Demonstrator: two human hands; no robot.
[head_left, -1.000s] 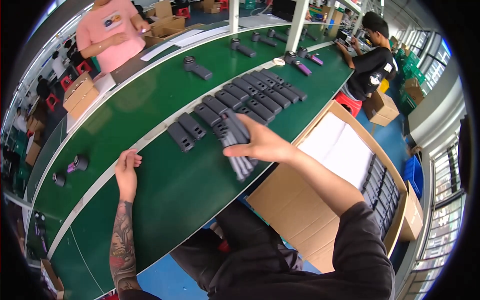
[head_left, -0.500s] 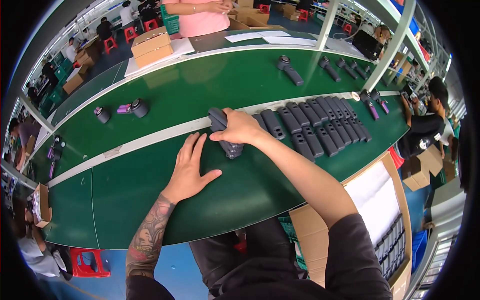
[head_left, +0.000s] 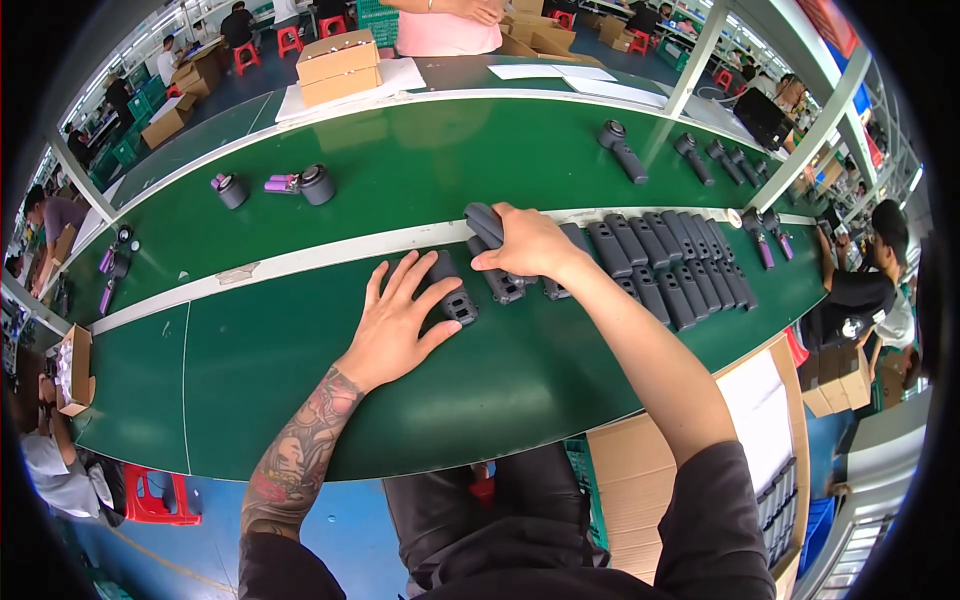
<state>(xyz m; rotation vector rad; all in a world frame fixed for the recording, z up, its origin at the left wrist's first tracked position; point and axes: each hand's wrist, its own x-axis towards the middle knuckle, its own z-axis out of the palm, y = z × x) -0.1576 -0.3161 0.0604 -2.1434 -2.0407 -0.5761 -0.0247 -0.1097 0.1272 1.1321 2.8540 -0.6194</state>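
Note:
My left hand (head_left: 388, 338) lies low over the green work surface with its fingers spread. Its forefinger and thumb reach a dark grey, elongated plastic housing (head_left: 461, 306) that has small openings at its near end. To the right, my right hand (head_left: 532, 244) is closed round another dark grey plastic housing (head_left: 484, 220). More housings (head_left: 505, 288) lie just under and beside that hand, partly covered by it. Farther right, several like housings (head_left: 655, 240) are lined up side by side in two rows.
A white rail (head_left: 340, 248) runs along the bench behind my hands. Beyond it stand grey handheld devices (head_left: 622, 152) and grey round parts with purple pieces (head_left: 316, 184). An open carton (head_left: 630, 480) sits at the bench's near right edge. Other people work around.
The bunch of housings under my right hand has come apart, and one now lies separately by my left hand. My right hand has shifted right along the bench; the view has shifted too.

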